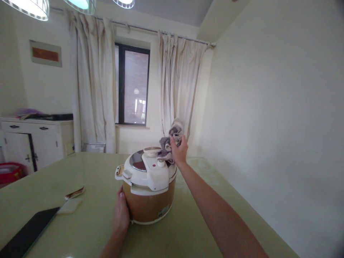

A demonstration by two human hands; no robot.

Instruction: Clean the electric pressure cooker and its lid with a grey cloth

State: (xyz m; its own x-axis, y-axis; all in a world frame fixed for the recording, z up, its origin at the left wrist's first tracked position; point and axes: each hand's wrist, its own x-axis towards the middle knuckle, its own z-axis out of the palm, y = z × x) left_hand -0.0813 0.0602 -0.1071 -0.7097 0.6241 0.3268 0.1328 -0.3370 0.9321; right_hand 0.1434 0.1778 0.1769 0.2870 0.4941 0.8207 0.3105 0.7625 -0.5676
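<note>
A pressure cooker [150, 200] with a tan body and a white lid [154, 171] stands on the pale green table [88, 222]. My left hand [120, 214] rests flat against the cooker's lower left side. My right hand [179, 150] is raised at the far right edge of the lid and grips a bunched grey cloth [169, 140]. The cloth hangs down onto the back of the lid, beside the lid's knob [152, 150].
A black flat object [25, 234] lies at the table's near left, with a small white pad [70, 206] and a small flat item [75, 192] beyond it. A white cabinet [37, 138] and a red basin [9, 172] stand at far left. Curtains flank a dark window [132, 84]. A bare wall runs along the right.
</note>
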